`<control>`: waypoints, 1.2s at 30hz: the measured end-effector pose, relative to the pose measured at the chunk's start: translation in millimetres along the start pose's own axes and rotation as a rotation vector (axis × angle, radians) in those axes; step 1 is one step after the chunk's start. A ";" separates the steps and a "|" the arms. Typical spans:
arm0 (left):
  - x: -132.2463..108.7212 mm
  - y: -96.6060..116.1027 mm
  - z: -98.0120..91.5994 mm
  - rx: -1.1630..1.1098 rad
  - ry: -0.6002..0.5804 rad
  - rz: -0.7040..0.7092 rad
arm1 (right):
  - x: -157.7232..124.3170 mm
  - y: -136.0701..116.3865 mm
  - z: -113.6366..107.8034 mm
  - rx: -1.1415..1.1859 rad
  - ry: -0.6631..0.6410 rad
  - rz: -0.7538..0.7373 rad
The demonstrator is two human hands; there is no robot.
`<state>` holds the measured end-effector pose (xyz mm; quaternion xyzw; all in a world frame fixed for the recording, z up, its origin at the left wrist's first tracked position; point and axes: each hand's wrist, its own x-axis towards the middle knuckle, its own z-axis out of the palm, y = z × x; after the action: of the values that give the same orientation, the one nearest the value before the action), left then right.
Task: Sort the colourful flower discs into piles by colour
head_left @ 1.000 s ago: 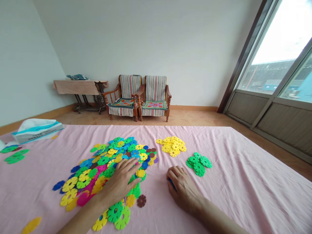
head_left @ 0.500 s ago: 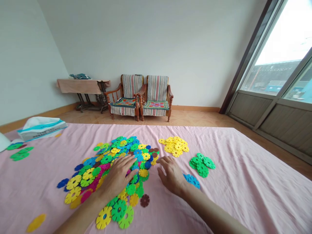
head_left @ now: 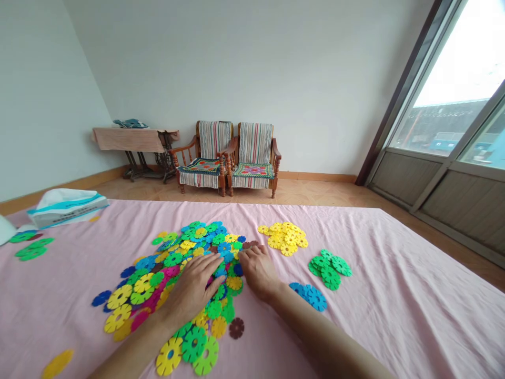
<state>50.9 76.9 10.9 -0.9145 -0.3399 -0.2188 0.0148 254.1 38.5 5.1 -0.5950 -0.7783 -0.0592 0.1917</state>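
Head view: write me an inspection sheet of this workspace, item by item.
Surface: pink cloth, lightly wrinkled.
Job's things: mixed pile of snowflake discs; to its right, separate groups: yellow pile, green pile, blue discs.
Clutter: tissue pack at far left; green discs near the left edge; a lone yellow disc; a brown disc.
Hands: left hand flat on the mixed pile; right hand at the pile's right edge, its grip hidden.
Cables: nothing seen.
Surroundings: two wooden armchairs, a side table, a large window.
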 end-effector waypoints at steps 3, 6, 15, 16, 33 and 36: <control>0.1 1.4 -0.6 -0.003 -0.007 -0.003 | -1.7 6.9 -5.5 0.014 0.045 0.108; -0.2 1.2 -0.4 -0.013 -0.012 -0.007 | -0.5 26.5 -15.1 0.070 0.118 0.377; -0.8 0.0 0.3 -0.032 0.019 0.002 | -8.3 118.2 -31.2 0.148 0.181 0.768; -0.5 0.1 0.2 -0.037 0.019 0.002 | -10.6 123.8 -31.1 0.162 0.189 0.785; 0.1 -52.5 -12.3 -0.029 0.233 -0.170 | -34.1 -4.9 -23.3 0.379 0.117 0.124; -0.2 -57.9 -16.4 -0.029 0.277 -0.214 | -42.5 -45.5 -31.4 0.374 0.005 -0.123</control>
<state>8.0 118.4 18.6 -0.8343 -0.4269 -0.3479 0.0250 227.4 -22.9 24.5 -0.5001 -0.8103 0.0734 0.2966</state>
